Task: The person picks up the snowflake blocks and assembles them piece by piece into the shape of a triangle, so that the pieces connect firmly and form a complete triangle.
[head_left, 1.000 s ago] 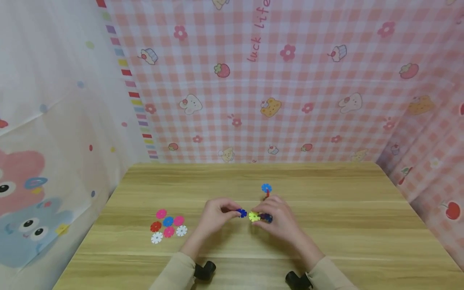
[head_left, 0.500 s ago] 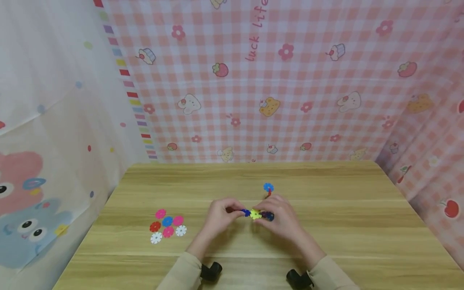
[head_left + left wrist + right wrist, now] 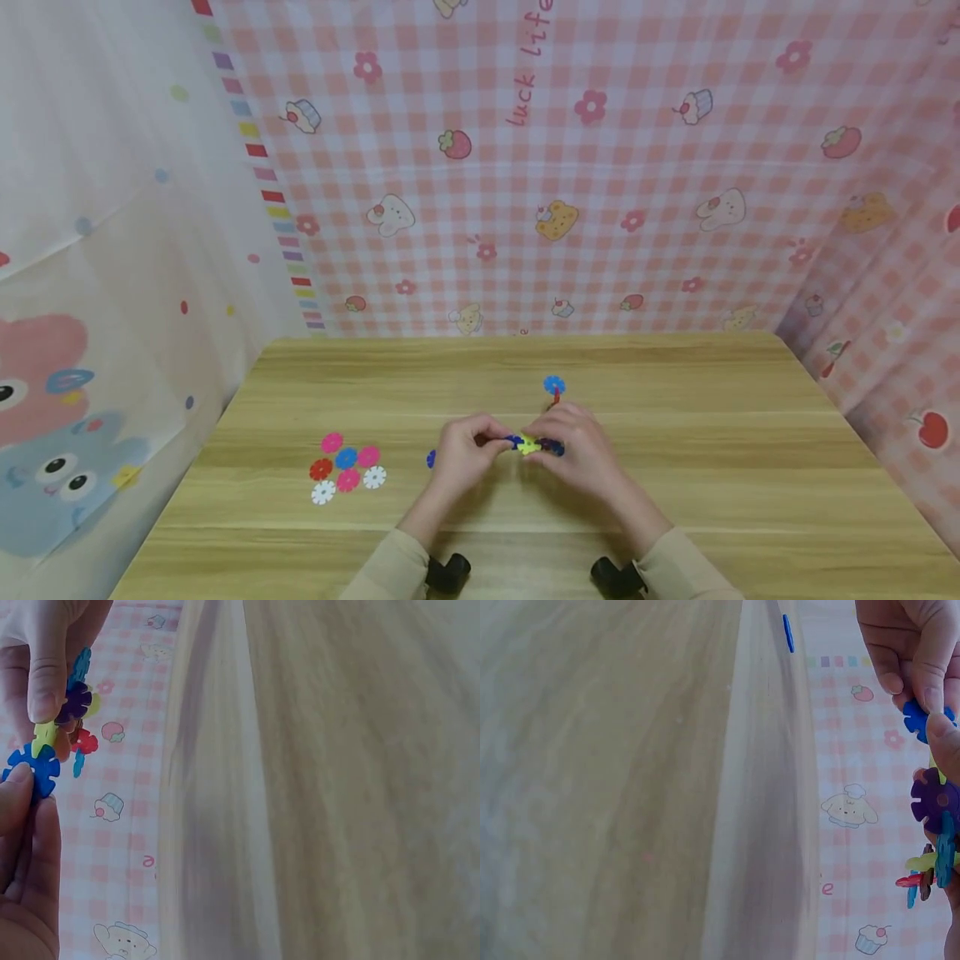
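My left hand pinches a dark blue notched plastic disc between thumb and fingers. Its edge meets a yellow notched disc, which my right hand pinches; in the left wrist view the two overlap at their slots. How deeply they interlock, I cannot tell. The yellow disc belongs to a joined string of discs. A purple disc and a teal disc show in the right wrist view. Beyond the right hand, the string ends in a light blue disc on a red one. My right hand hides part of the string.
Loose notched discs lie at the left of the wooden table: pink, red, blue and white. Another blue disc shows partly behind my left hand. A checked cloth hangs behind the table.
My left hand has moved right, bringing its blue disc against the yellow one. A loose blue disc now shows to the left of that hand. The right hand has barely moved.
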`<move>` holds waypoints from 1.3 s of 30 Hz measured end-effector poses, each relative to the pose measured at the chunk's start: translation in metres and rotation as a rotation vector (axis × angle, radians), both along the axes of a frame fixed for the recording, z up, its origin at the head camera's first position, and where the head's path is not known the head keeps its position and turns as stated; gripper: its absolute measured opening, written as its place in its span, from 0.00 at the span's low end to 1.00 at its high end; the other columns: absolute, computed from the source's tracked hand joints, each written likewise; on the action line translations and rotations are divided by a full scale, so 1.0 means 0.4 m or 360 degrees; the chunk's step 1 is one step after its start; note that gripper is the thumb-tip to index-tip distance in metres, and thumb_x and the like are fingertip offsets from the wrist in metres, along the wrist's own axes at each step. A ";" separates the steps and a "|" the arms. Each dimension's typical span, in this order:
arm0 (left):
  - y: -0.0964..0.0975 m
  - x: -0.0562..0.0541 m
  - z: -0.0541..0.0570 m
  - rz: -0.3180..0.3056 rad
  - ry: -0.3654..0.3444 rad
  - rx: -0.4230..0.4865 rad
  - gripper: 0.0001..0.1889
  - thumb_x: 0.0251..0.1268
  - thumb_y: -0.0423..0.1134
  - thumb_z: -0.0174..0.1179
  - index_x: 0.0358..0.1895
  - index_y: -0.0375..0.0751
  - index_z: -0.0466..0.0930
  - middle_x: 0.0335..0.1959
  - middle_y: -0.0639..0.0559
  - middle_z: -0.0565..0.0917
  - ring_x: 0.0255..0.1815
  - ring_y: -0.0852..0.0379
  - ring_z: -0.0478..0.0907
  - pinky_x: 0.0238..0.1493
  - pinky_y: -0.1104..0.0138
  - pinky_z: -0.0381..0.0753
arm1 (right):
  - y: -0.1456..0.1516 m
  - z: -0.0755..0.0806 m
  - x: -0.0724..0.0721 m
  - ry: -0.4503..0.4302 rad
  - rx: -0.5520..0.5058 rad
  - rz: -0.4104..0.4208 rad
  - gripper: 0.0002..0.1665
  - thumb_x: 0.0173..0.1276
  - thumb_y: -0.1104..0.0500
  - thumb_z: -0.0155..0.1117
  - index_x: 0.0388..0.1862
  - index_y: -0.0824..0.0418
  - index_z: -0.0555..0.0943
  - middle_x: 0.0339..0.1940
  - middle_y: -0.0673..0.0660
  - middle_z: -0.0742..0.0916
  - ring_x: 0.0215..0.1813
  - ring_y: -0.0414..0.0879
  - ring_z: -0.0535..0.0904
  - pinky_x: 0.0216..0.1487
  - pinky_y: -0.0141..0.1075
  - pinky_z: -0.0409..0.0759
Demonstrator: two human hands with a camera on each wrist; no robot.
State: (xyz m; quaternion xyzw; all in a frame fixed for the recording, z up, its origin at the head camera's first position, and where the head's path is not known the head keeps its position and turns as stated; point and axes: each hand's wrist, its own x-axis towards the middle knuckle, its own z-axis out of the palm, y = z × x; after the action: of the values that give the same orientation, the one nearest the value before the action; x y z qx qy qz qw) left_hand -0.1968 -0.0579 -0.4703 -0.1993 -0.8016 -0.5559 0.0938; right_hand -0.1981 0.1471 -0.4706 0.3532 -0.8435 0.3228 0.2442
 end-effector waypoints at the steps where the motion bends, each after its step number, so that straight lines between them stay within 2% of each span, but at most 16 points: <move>1: 0.001 0.001 0.001 -0.0001 0.0004 0.0003 0.05 0.53 0.24 0.71 0.29 0.38 0.87 0.26 0.52 0.87 0.26 0.64 0.78 0.29 0.72 0.80 | 0.001 0.000 -0.001 0.0005 -0.0004 -0.0002 0.19 0.44 0.59 0.85 0.37 0.58 0.88 0.37 0.49 0.89 0.44 0.45 0.79 0.49 0.43 0.76; 12: -0.012 -0.001 0.010 -0.0057 -0.0110 -0.0008 0.05 0.54 0.25 0.71 0.31 0.37 0.86 0.29 0.49 0.87 0.29 0.61 0.81 0.34 0.70 0.83 | 0.009 -0.002 -0.002 -0.0041 0.0023 -0.0072 0.22 0.43 0.58 0.85 0.40 0.57 0.88 0.38 0.49 0.88 0.45 0.46 0.78 0.51 0.47 0.75; 27: -0.003 0.006 -0.005 0.0044 -0.0088 0.0019 0.06 0.53 0.25 0.71 0.31 0.37 0.86 0.28 0.49 0.86 0.29 0.61 0.81 0.34 0.70 0.83 | 0.004 0.000 0.003 -0.0040 0.0105 -0.0076 0.24 0.48 0.52 0.84 0.44 0.56 0.87 0.43 0.49 0.88 0.49 0.47 0.81 0.56 0.47 0.75; 33: 0.000 0.011 -0.004 0.0053 -0.0062 -0.0005 0.06 0.53 0.25 0.71 0.31 0.39 0.86 0.29 0.50 0.86 0.30 0.60 0.81 0.35 0.70 0.83 | -0.005 0.001 0.003 -0.0015 0.0073 -0.0029 0.24 0.49 0.55 0.83 0.46 0.58 0.86 0.45 0.50 0.88 0.51 0.47 0.81 0.56 0.45 0.77; 39: 0.002 0.015 -0.002 0.0034 -0.0048 0.0007 0.06 0.53 0.25 0.72 0.30 0.39 0.86 0.29 0.50 0.87 0.29 0.61 0.81 0.33 0.70 0.83 | -0.008 -0.002 0.000 0.0024 0.0038 0.0039 0.18 0.52 0.59 0.81 0.43 0.58 0.87 0.42 0.49 0.89 0.48 0.47 0.82 0.54 0.45 0.78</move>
State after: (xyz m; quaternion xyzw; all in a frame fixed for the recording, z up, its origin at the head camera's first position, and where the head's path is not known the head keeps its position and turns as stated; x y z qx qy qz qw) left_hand -0.1908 -0.0572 -0.4713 -0.1820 -0.8037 -0.5596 0.0881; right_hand -0.1983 0.1438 -0.4716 0.3688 -0.8409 0.3132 0.2423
